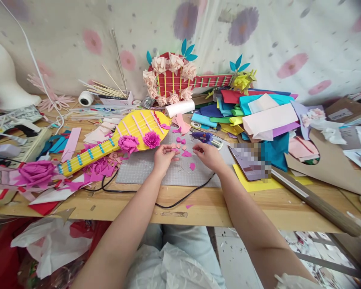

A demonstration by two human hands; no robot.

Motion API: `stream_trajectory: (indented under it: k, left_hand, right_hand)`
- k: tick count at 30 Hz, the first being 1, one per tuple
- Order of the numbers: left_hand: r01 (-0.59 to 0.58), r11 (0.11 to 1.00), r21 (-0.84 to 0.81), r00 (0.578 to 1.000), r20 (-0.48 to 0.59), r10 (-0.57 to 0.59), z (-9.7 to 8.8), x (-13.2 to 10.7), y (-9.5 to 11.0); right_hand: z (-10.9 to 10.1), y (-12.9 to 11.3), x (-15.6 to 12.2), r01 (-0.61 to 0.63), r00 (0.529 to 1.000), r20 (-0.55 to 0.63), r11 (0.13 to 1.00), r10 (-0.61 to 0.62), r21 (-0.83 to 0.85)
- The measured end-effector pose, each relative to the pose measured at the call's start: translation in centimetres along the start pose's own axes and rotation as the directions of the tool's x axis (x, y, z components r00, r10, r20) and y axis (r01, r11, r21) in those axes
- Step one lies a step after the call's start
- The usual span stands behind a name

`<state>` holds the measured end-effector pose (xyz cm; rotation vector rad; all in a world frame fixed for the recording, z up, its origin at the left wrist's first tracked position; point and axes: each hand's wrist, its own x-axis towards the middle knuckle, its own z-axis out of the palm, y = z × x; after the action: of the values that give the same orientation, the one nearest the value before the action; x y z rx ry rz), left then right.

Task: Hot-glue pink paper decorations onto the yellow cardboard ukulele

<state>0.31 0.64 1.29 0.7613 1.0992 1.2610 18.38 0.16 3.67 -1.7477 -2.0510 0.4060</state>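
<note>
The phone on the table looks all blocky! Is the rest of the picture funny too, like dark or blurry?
In the head view, square blocks cover part of the phone; the right-hand corners fade dark; elsewhere the light is mostly bright and soft; the left hand and right hand look fairly clear.

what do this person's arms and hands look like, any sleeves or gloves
The left hand and right hand wear no gloves. The left arm is bare as far as visible; a whitish, ruffled sleeve edge shows high on the right arm.
</note>
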Motion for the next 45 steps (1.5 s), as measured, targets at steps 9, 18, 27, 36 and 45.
stream_trajectory:
  k: [9,18,27,36,45]
  left_hand:
    - [-0.028,0.999,-0.029,0.999,0.014,0.029,-0.3,-0.1,-0.3]
    - [-0.144,0.984,0.102,0.983,-0.098,0.154,-0.3,-0.1,-0.4]
    - [-0.159,0.987,0.039,0.967,-0.197,0.164,-0.2,0.3,-0.8]
    - [-0.146,0.988,0.042,0.968,-0.200,0.152,-0.1,0.1,-0.6]
    - [-0.156,0.986,0.053,0.967,-0.197,0.164,-0.2,0.2,-0.8]
  right_hand:
    - [-4.0,4.0,0.0,-0.230,0.968,-0.107,0.973,0.227,-0.014]
    - [0.2,3.2,1.9,-0.310,0.919,-0.195,0.932,0.344,0.185]
    - [-1.1,0.9,-0.6,-0.155,0.985,0.148,0.827,0.088,0.541]
    - [-0.4,0.3,-0.5,-0.086,0.995,0.085,0.888,0.053,0.452]
    - [0.0,0.7,-0.3,-0.020,0.999,0.051,0.901,-0.002,0.432]
